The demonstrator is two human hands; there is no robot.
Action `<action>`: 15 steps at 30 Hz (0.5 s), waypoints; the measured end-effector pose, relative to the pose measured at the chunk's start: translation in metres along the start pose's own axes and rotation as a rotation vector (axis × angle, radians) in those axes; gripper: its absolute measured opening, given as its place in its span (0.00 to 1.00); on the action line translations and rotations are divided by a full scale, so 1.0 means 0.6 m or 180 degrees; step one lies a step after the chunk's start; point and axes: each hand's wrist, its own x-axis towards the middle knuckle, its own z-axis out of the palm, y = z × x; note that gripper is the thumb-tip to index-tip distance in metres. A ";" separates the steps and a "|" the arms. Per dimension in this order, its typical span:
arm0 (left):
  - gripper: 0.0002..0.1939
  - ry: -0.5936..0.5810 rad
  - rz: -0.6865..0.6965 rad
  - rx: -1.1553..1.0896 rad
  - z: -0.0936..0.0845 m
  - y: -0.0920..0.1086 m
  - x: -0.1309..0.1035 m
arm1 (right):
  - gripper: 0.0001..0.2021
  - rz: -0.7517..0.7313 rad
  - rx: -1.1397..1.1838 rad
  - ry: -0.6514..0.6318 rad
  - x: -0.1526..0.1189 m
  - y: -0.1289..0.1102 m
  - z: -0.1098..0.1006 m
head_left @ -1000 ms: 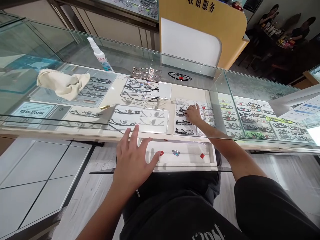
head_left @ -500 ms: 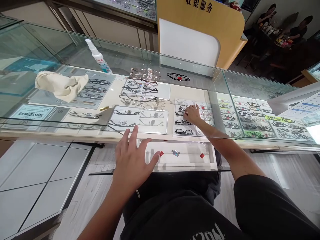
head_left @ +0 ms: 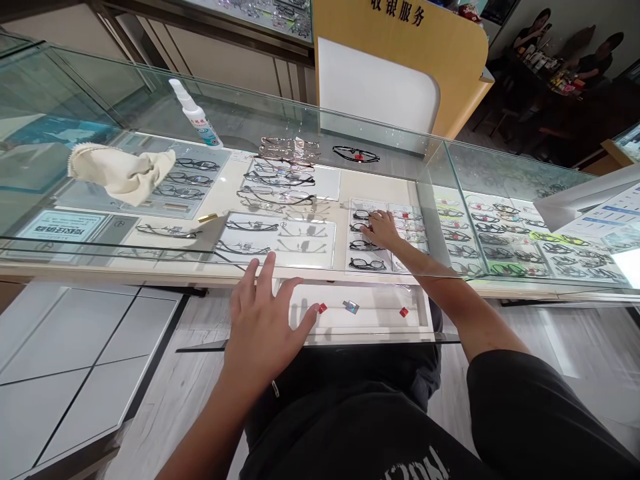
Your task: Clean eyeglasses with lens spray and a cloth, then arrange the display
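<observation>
My left hand (head_left: 263, 323) is open with its fingers spread, over the front edge of the glass display case and the left end of a white drawer (head_left: 370, 325). Its thumb is near a small red tag (head_left: 322, 309). My right hand (head_left: 384, 231) reaches inside the case over a white tray of eyeglasses. Its fingers are bent down onto a dark pair of eyeglasses (head_left: 356, 228), partly hidden by the hand. Other black-framed eyeglasses (head_left: 367, 264) lie on the same tray, nearer to me.
On the glass top are a spray bottle (head_left: 196, 115), a cream cloth (head_left: 123, 170), and black eyeglasses (head_left: 356, 155). More eyeglasses (head_left: 283, 179) lie in rows to the left. A grey tag (head_left: 351, 306) lies in the drawer. Two people sit in the far background.
My right hand has shifted slightly left over the tray, and its fingers have moved a little on the eyeglasses. My left hand stays where it was.
</observation>
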 end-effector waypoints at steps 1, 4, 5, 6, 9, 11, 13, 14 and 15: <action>0.26 -0.0004 -0.0006 -0.0008 -0.001 0.000 0.000 | 0.33 -0.0011 0.0008 -0.0013 -0.001 -0.001 0.000; 0.27 -0.0020 -0.0002 0.0005 -0.002 0.001 -0.001 | 0.34 -0.0011 0.0019 -0.0037 -0.003 -0.002 -0.003; 0.27 -0.0020 0.0010 0.0012 -0.002 0.001 -0.001 | 0.34 -0.0008 0.0019 -0.0042 -0.004 -0.003 -0.004; 0.27 -0.0016 0.0017 0.0017 -0.001 0.001 -0.001 | 0.34 -0.0006 0.0019 -0.0044 -0.004 -0.003 -0.005; 0.26 0.0013 0.0031 0.0029 0.000 0.000 0.000 | 0.33 -0.0010 0.0026 -0.0036 -0.005 -0.005 -0.009; 0.26 0.0029 0.0038 0.0045 0.000 0.000 0.000 | 0.32 -0.0024 0.0037 -0.0037 -0.004 -0.008 -0.010; 0.25 0.0037 0.0049 0.0057 0.000 -0.001 -0.001 | 0.32 -0.0043 0.0049 -0.0055 -0.003 -0.010 -0.011; 0.25 0.0040 0.0050 0.0059 0.000 -0.001 -0.001 | 0.32 -0.0051 0.0056 -0.0066 -0.002 -0.010 -0.011; 0.25 0.0044 0.0051 0.0060 0.000 -0.001 -0.002 | 0.32 -0.0053 0.0061 -0.0077 -0.003 -0.010 -0.012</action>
